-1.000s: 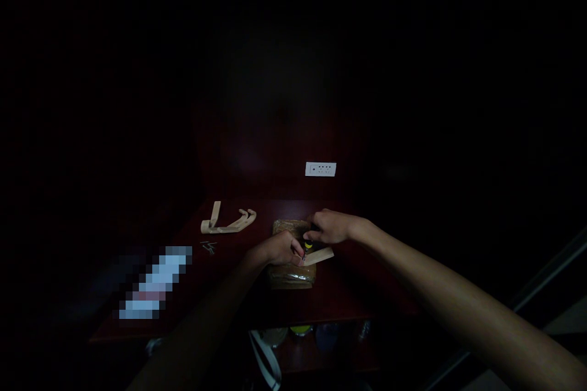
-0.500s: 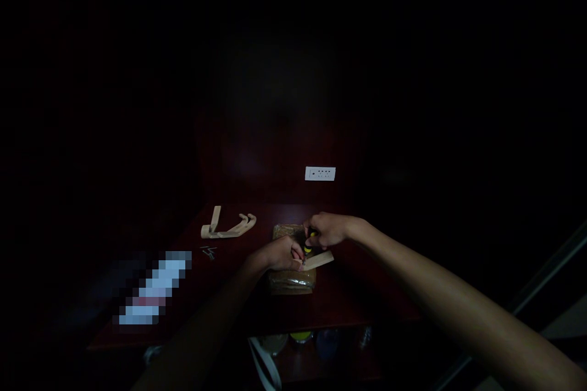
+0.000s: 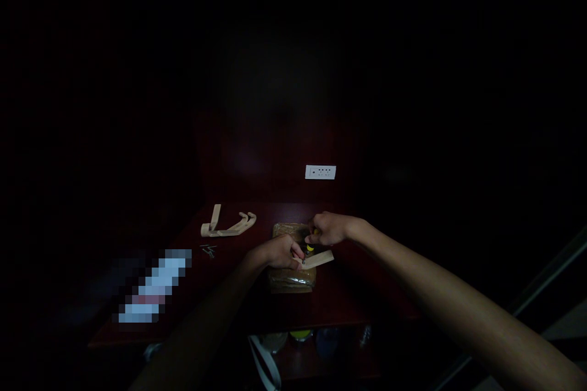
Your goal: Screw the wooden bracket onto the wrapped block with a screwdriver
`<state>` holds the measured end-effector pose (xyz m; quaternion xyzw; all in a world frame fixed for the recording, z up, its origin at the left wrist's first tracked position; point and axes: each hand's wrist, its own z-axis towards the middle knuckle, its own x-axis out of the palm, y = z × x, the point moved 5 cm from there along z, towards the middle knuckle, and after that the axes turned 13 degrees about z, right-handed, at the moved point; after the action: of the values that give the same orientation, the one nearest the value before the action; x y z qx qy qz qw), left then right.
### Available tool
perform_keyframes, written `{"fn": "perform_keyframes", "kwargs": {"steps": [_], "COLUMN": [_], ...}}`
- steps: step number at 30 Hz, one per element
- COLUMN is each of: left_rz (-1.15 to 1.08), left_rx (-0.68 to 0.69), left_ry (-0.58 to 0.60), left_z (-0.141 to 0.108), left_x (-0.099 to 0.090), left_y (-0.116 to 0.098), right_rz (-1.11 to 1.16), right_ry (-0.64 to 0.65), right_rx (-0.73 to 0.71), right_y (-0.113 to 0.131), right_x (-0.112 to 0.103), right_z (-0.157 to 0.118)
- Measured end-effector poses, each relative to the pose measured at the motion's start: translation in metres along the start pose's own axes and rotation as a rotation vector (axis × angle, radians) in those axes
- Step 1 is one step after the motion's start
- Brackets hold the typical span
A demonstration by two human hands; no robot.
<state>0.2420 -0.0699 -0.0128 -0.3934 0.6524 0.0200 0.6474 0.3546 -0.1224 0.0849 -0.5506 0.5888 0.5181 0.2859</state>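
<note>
My right hand is closed around a small screwdriver with a yellow and black handle, its shaft pointing down. Below it lies a flat pale wooden piece, which my left hand pinches at its left end. A small dark screw seems to stand at the wood by my left fingertips; whether the screwdriver tip touches it I cannot tell. Under the wood and my left hand sits a brown block wrapped in clear plastic.
Curved pale wooden parts rest at the table's back left, with several loose screws in front. A blurred-out bright sheet lies at left. A white socket plate is on the back wall. Under the dark red table are jars.
The screwdriver and my right hand have shifted very slightly, the handle leaning a little more to the right. My left hand and the wooden piece stay in place.
</note>
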Motion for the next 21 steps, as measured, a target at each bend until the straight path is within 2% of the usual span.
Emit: {"fn": "perform_keyframes", "kwargs": {"steps": [3,9,21], "left_rz": [0.021,0.027,0.024], "left_rx": [0.010,-0.007,-0.028], "left_ry": [-0.007,-0.013,-0.031], "left_z": [-0.001,-0.001,-0.001], "left_x": [-0.001,-0.002,-0.001], "left_y": [-0.002,-0.003,-0.003], "right_rz": [0.021,0.112,0.030], "right_ry": [-0.014,0.079,0.030], "right_rx": [-0.043,-0.082,-0.035], "right_y": [0.002,0.008,-0.001], "right_x": [0.000,0.001,-0.002], "right_z": [-0.001,-0.002,0.008]}}
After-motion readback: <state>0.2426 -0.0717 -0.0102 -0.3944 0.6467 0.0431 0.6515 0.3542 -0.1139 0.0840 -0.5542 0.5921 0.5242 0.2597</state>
